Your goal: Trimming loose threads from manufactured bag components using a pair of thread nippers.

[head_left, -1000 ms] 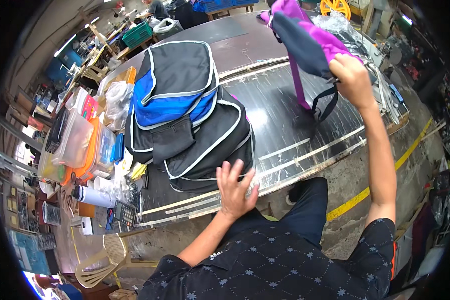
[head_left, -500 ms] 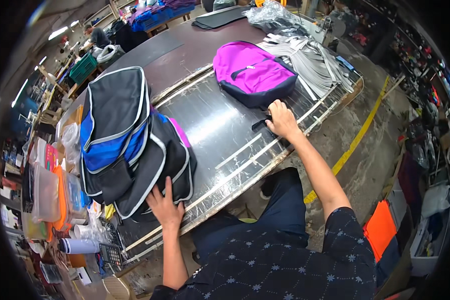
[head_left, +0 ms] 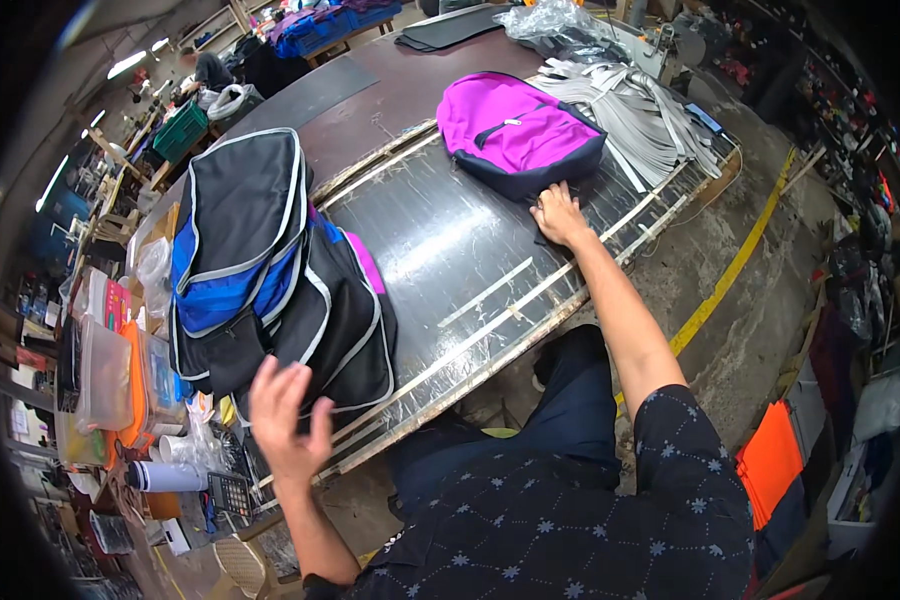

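A magenta backpack (head_left: 525,120) with a dark navy lower edge lies on the metal-topped table, its zip pocket facing up. My right hand (head_left: 562,214) is at its near edge, fingers curled round a black strap (head_left: 542,240) that is mostly hidden under the hand. On the left, my left hand (head_left: 288,425) is raised and slightly blurred, fingers apart, holding nothing. It hovers in front of a pile of black and blue bag pieces (head_left: 245,205) with light grey piping, and hides part of the pile's near side.
Grey webbing strips (head_left: 635,120) lie beyond the backpack, near clear plastic wrapping (head_left: 560,30). Left of the table stand plastic tubs (head_left: 105,375), a white bottle (head_left: 165,477) and a calculator (head_left: 230,493). Orange fabric (head_left: 770,460) hangs at the right, past a yellow floor line (head_left: 735,270).
My left hand has lifted off the bag pile and moved left and nearer to me. The right hand has moved closer against the backpack's near edge, and less strap shows.
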